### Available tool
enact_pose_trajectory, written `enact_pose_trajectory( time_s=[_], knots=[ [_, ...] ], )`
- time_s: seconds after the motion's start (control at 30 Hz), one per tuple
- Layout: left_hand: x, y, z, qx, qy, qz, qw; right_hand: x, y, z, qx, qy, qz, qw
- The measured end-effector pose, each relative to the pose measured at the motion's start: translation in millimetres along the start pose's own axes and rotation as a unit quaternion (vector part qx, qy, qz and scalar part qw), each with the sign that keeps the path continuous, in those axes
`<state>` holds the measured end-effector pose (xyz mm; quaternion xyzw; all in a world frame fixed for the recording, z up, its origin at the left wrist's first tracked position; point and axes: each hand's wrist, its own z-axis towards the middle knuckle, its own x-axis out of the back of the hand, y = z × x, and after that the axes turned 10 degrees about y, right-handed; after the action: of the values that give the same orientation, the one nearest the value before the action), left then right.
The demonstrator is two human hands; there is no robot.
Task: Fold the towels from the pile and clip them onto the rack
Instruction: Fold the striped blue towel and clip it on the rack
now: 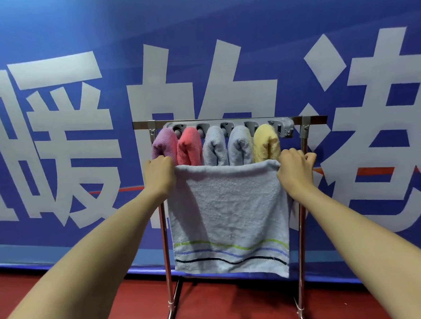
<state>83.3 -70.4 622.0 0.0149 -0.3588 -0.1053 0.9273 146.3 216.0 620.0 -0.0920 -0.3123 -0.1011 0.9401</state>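
Observation:
A pale blue towel (228, 212) with green, blue and black stripes near its lower edge hangs spread out in front of the metal rack (303, 203). My left hand (159, 173) grips its top left corner and my right hand (295, 166) grips its top right corner. Behind it, a grey clip bar (227, 126) on the rack's top rail holds several folded towels: purple (161, 145), pink (189, 147), two pale blue ones (215, 148) and yellow (266, 142). The held towel covers their lower ends.
A blue banner (78, 118) with large white characters stands close behind the rack. The floor (226, 306) is red. The rack's two legs reach down to the floor at the left and right of the towel.

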Motion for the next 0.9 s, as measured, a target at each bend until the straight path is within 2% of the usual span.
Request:
enact_pose_trajectory(
  time_s=[0.13,0.23,0.5,0.9],
  knots=[
    [1.5,0.8,0.7,0.002,0.020,-0.011,1.000,1.3,-0.1,2.3,-0.024,0.039,0.031,0.998],
    [1.6,-0.5,2.4,0.014,0.020,-0.009,1.000,1.8,0.5,4.0,-0.025,0.031,0.018,0.999],
    [5.8,0.7,3.1,0.006,-0.019,0.015,1.000,0.9,-0.9,3.4,-0.021,0.007,-0.025,0.999],
    [0.9,-7.5,-0.6,-0.016,-0.071,-0.048,0.996,-5.6,-2.7,0.3,0.002,0.027,0.016,1.000]
  ],
)
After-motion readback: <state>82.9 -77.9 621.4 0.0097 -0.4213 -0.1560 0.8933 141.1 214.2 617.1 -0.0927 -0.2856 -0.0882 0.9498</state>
